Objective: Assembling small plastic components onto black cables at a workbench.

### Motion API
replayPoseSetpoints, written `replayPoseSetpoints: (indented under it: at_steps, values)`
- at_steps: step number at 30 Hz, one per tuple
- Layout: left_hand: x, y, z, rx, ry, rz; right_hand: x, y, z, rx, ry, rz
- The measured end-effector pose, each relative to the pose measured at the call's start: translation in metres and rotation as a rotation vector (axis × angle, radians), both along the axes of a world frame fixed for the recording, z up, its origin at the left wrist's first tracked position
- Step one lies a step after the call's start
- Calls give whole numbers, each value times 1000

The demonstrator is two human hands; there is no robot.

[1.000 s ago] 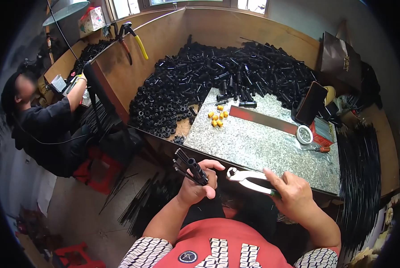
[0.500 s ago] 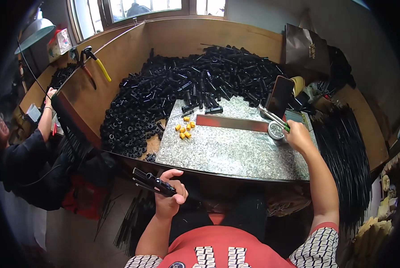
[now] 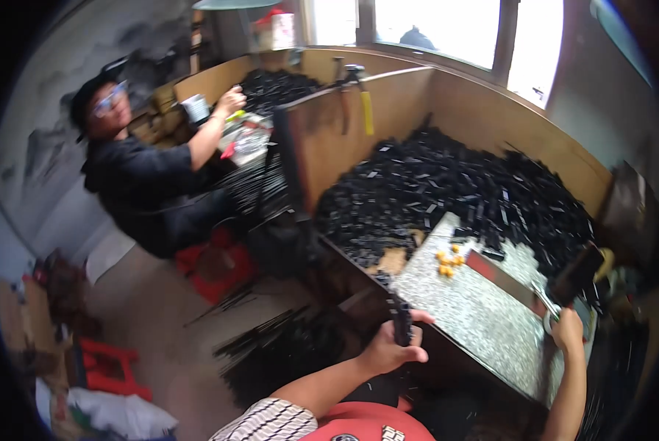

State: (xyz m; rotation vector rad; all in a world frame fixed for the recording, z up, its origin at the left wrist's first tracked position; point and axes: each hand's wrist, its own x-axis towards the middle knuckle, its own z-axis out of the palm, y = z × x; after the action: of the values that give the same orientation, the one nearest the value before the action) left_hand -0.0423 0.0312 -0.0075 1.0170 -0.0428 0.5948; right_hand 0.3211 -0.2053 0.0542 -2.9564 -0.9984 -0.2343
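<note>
My left hand [image 3: 388, 351] is off the board's front edge, its fingers closed round several black tubes [image 3: 401, 312] that point upward; the index finger stands out to the side. My right hand [image 3: 567, 332] is closed on a long silvery metal tool [image 3: 544, 297], at the right side of the speckled stone board [image 3: 465, 323]. Blur hides the tool's exact kind. Its tip is near the end of an upright flat metal strip [image 3: 502, 279] lying across the board. Small yellow pieces [image 3: 447, 262] sit in a cluster at the strip's left end.
Black tubular parts [image 3: 447, 184] are heaped behind the board, inside wooden walls [image 3: 513, 99]. A dark phone [image 3: 579, 273] leans at the right. Pliers with yellow handles [image 3: 366, 110] hang on the left partition; beyond it sits another person [image 3: 145, 176]. Red stools [image 3: 112, 367] stand on the floor.
The view has swung left, so the bench appears farther right and the other person shows more fully. Both hands keep hold of the same things; the tubes now point more upright.
</note>
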Motion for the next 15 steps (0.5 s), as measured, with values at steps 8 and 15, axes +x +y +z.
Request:
replayPoseSetpoints:
  at_steps: [8, 15]
  values:
    - [-7, 1, 6, -8, 83, 39, 3, 10, -8, 98, -61, 122]
    - [2, -7, 7, -2, 97, 27, -25, -8, -1, 282, -77, 166]
